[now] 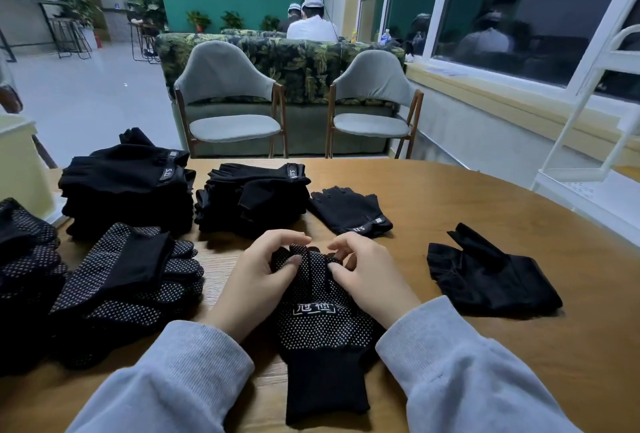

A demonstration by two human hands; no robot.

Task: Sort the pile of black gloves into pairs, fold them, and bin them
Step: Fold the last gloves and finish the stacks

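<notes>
A black knit glove with white grip dots (323, 322) is laid cuff-near on the round brown wooden counter (485, 197); its fingertips are pinched by the left hand (258, 277) and right hand (369, 278), fingers curled. Stacked black gloves (128, 187) are crowded at the left edge. A flat black fingerless glove (485, 277) is laid apart, right, bare wood beyond it.

I can't see the dotted glove's (323, 325) fingertips; my hands (263, 277) cover them. The dotted stack (24, 259) at far left runs off the frame. Strap lettering on the far stacks (128, 187) is too small to read.
</notes>
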